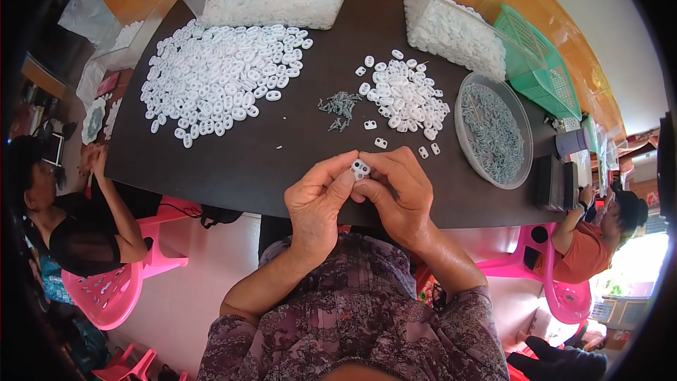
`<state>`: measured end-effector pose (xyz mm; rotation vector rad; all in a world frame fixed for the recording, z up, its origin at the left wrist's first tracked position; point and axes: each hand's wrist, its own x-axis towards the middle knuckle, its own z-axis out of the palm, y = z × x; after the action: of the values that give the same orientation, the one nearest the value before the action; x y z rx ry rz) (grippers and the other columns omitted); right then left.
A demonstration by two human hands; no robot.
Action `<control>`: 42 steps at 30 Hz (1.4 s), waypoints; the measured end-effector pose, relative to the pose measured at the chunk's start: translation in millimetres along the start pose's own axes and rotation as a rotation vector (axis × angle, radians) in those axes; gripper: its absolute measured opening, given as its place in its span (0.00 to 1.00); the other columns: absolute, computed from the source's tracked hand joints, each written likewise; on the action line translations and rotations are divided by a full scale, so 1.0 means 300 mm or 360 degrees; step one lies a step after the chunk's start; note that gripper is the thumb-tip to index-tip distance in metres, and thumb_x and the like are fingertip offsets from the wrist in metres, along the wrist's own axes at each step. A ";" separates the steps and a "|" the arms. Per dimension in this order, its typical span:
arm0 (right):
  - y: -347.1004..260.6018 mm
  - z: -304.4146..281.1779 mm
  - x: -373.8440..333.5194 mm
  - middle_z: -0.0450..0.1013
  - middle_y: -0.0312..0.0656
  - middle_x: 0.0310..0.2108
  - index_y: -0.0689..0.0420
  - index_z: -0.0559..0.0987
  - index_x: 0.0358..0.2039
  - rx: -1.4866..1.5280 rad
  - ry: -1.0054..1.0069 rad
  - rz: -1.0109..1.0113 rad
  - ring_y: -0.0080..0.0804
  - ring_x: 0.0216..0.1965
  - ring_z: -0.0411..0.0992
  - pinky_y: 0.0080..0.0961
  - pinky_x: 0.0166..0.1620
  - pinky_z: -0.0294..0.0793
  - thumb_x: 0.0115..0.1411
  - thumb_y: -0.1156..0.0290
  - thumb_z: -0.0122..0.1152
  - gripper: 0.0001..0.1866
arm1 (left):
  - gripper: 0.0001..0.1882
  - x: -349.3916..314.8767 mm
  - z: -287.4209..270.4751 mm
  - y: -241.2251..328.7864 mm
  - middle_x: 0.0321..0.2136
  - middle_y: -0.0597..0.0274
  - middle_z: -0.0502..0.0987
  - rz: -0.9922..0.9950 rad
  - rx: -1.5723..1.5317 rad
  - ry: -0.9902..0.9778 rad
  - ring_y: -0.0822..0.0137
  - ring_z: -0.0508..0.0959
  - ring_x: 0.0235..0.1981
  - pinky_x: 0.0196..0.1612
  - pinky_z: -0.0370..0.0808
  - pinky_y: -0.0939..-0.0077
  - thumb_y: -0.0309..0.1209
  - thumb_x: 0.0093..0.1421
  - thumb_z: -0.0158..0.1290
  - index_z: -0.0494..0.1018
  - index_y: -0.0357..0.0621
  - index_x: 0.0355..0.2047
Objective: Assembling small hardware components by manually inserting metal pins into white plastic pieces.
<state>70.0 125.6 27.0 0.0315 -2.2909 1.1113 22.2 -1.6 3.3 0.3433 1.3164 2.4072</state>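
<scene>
Over the near edge of the dark table, my left hand (317,201) and my right hand (398,187) meet, fingertips pinched around one small white plastic piece with dark holes (360,169). Both thumbs press on it from the near side. Beyond my hands lies a small heap of grey screws (341,109). To its right is a loose pile of small white plastic pieces (405,95), a few strayed toward me. A larger mound of white two-holed oval pieces (218,77) spreads over the table's left half.
Clear bins of white parts (275,0) (455,32) stand at the back. At right are a round tub of screws (493,134), a green basket (539,63) and a black box (553,182). People sit left (84,219) and right (585,240) on pink chairs.
</scene>
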 end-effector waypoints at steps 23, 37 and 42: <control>0.001 0.034 -0.007 0.75 0.43 0.31 0.64 0.77 0.40 -0.0172 0.0140 -0.0238 0.37 0.28 0.70 0.28 0.32 0.69 0.45 0.83 0.66 0.19 | 0.13 0.012 -0.016 0.007 0.33 0.62 0.77 -0.0098 -0.0043 -0.0023 0.77 0.73 0.29 0.35 0.71 0.85 0.23 0.61 0.53 0.73 0.32 0.46; -0.018 0.055 -0.023 0.75 0.45 0.31 0.67 0.76 0.41 -0.0151 0.0185 -0.0271 0.38 0.29 0.71 0.28 0.32 0.70 0.52 0.78 0.64 0.16 | 0.12 0.001 -0.025 -0.024 0.36 0.62 0.77 0.0140 -0.0157 -0.0002 0.77 0.74 0.36 0.41 0.71 0.85 0.25 0.60 0.55 0.75 0.33 0.44; -0.020 0.064 -0.026 0.75 0.46 0.31 0.68 0.76 0.42 -0.0120 0.0248 -0.0324 0.39 0.29 0.71 0.28 0.31 0.71 0.51 0.80 0.65 0.16 | 0.12 -0.007 -0.015 -0.039 0.35 0.64 0.76 0.0180 -0.0196 0.0045 0.78 0.73 0.35 0.40 0.70 0.85 0.27 0.61 0.56 0.75 0.33 0.42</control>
<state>68.5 105.9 18.2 0.1409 -2.1356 0.8909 24.8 -0.2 -9.2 0.3597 1.1824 2.5822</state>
